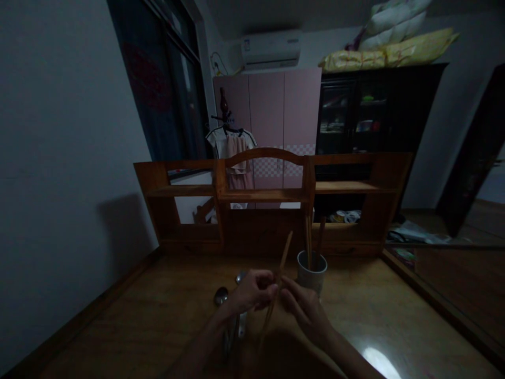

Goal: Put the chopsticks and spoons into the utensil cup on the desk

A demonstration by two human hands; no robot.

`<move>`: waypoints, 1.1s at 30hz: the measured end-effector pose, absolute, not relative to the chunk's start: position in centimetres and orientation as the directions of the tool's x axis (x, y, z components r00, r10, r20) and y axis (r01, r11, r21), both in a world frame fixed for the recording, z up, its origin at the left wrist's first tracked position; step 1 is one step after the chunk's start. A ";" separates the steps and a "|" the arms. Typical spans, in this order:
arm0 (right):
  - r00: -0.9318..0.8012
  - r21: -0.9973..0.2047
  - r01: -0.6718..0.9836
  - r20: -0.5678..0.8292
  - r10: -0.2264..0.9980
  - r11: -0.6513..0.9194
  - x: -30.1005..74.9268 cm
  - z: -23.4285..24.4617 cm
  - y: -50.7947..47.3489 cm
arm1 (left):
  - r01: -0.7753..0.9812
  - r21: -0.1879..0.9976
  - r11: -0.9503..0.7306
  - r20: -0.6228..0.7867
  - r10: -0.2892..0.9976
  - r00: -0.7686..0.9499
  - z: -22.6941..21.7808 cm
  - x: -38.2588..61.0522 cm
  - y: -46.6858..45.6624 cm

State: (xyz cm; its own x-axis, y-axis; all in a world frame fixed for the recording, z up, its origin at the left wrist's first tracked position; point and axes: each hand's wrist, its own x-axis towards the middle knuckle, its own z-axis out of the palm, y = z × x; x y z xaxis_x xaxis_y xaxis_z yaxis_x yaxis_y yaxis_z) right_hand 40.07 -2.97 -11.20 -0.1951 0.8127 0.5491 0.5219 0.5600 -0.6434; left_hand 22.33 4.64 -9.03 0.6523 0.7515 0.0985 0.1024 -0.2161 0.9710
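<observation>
we grasp a thin stick [285, 252] in the fingertips of both hands, our left hand [256, 289] and right hand [306, 311] pinching it near its middle. the stick is just left of the pale cup [311, 278], slanted, with its upper end leaning to the cup's side; we cannot tell whether it is one piece or more. other sticks [309, 239] stand in the cup. spoons [221, 296] lie farther left of the cup, and a wooden shelf [265, 196] stands behind it.
</observation>
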 end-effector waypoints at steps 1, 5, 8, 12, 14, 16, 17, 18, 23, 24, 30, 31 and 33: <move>-0.169 -0.688 0.479 0.537 0.826 0.545 40.1 -11.1 -3.0 | 0.071 0.974 -0.213 0.115 0.743 0.659 -9.8 22.8 4.8; -0.110 -0.773 0.370 0.514 0.851 0.515 39.7 -10.7 -3.2 | 0.051 0.966 -0.252 0.176 0.791 0.586 -11.5 23.4 4.1; -0.084 -0.800 0.332 0.502 0.861 0.499 39.3 -10.9 -3.3 | 0.130 0.898 -0.421 0.311 0.815 0.489 -11.7 23.2 3.1; -0.051 -0.795 0.327 0.526 0.849 0.512 39.2 -11.7 -3.3 | 0.241 0.753 -0.612 0.472 0.758 0.450 -12.1 23.2 2.5; -0.068 -0.776 0.339 0.543 0.837 0.532 39.3 -12.2 -3.2 | 0.261 0.708 -0.656 0.511 0.732 0.450 -12.6 23.3 2.5; -0.097 -0.752 0.360 0.558 0.824 0.552 39.4 -12.4 -3.2 | 0.277 0.674 -0.685 0.533 0.710 0.460 -13.1 23.3 2.6; -0.109 -0.739 0.373 0.566 0.817 0.561 39.4 -12.5 -3.1 | 0.288 0.657 -0.697 0.540 0.701 0.465 -13.3 23.2 2.6; -0.117 -0.725 0.384 0.576 0.809 0.572 39.4 -12.5 -3.1 | 0.300 0.637 -0.711 0.551 0.691 0.468 -13.4 23.2 2.5; -0.142 -0.687 0.411 0.602 0.786 0.600 39.4 -12.9 -3.1 | 0.317 0.547 -0.775 0.610 0.628 0.483 -13.0 23.0 1.9; -0.144 -0.685 0.414 0.601 0.787 0.599 39.4 -13.1 -3.1 | 0.307 0.542 -0.782 0.618 0.618 0.486 -12.9 23.0 1.7; -0.144 -0.672 0.444 0.599 0.788 0.592 39.5 -14.0 -2.9 | 0.302 0.514 -0.803 0.657 0.594 0.464 -12.7 23.1 1.5; -0.149 -0.670 0.450 0.596 0.789 0.591 39.6 -14.1 -2.8 | 0.301 0.521 -0.799 0.656 0.600 0.458 -12.8 23.1 1.6; -0.155 -0.670 0.461 0.585 0.796 0.582 39.7 -14.3 -2.7 | 0.290 0.564 -0.774 0.635 0.630 0.447 -12.8 23.1 1.6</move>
